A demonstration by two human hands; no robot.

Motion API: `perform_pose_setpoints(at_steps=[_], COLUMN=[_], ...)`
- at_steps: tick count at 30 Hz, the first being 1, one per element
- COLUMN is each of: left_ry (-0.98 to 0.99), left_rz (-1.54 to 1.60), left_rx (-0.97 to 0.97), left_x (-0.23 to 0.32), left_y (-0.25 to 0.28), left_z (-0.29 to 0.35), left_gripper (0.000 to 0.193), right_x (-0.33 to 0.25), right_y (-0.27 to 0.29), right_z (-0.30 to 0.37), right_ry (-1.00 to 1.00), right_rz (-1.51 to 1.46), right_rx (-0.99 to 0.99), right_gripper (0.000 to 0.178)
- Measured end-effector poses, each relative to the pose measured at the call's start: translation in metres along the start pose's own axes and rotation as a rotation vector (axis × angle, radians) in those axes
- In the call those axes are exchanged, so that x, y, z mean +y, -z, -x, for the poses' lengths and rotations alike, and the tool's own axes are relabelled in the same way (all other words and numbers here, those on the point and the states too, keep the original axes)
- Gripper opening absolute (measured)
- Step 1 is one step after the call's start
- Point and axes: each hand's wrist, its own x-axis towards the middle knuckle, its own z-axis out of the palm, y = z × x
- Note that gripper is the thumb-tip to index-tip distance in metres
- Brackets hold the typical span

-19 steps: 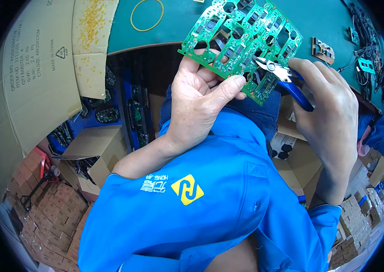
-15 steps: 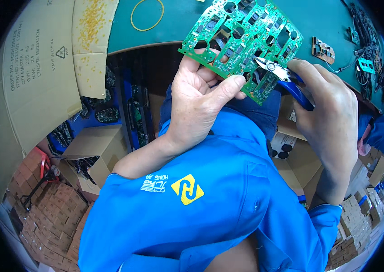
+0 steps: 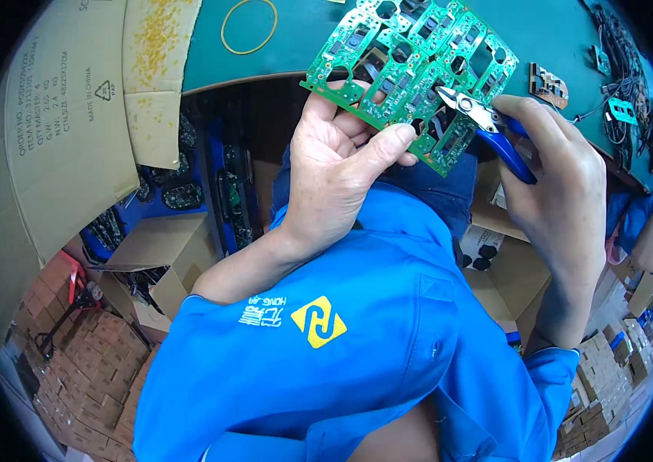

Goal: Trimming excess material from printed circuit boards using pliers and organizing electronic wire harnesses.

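My left hand (image 3: 338, 165) grips the lower edge of a green circuit board panel (image 3: 399, 86), thumb on top and fingers beneath. The panel is tilted above my lap at the table's edge and has several cut-out openings and small dark parts. In my right hand (image 3: 557, 165) is a pair of blue-handled side cutters (image 3: 496, 132). Their metal jaws lie over the right part of the panel and look slightly parted; whether they touch it I cannot tell. The palm hides part of the handles.
A yellow rubber band (image 3: 249, 51) lies on the green table (image 3: 288, 58). Black cables (image 3: 623, 73) and a brown board piece (image 3: 548, 85) are at the right. Large cardboard (image 3: 72, 115) stands at the left, open boxes (image 3: 161, 246) below. Another person's arm (image 3: 651, 235) shows at the far right.
The cutters' jaws have shifted slightly right across the panel, and the panel has moved a little. At the far right another person's forearm has come into sight.
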Motion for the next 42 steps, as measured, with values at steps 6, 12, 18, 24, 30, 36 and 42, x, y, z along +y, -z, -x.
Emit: perform_pose_setpoints(at_steps=[6,12,18,24,30,36,42], left_ry=[-0.011,-0.018,-0.020,-0.023,-0.011,-0.031,-0.199], left_rz=[-0.002,-0.025,-0.050,-0.042,-0.025,-0.012,0.061], left_rx=[-0.002,-0.009,-0.011,-0.014,-0.022,0.029,0.190], left_x=[-0.001,-0.003,-0.002,-0.003,0.000,0.010,0.035], left_y=[-0.001,0.001,0.002,0.003,-0.001,-0.005,-0.004], left_z=[0.000,0.000,-0.001,0.000,-0.002,-0.006,-0.011], left_gripper=[0.047,0.046,0.046,0.047,0.048,0.047,0.046], right_x=[0.002,-0.003,-0.008,-0.007,-0.001,0.007,0.025], right_y=[0.000,0.005,0.007,0.000,-0.001,0.004,-0.011], right_z=[-0.003,-0.002,-0.002,0.002,0.003,-0.003,-0.027], right_ry=[0.072,0.046,-0.035,-0.003,-0.054,-0.131,-0.159], right_rz=[0.039,0.095,0.076,0.082,-0.025,-0.143,-0.186], right_rx=[0.024,-0.031,-0.115,-0.037,-0.004,0.084,0.370], right_gripper=[0.045,0.044,0.045,0.046,0.044,0.040,0.041])
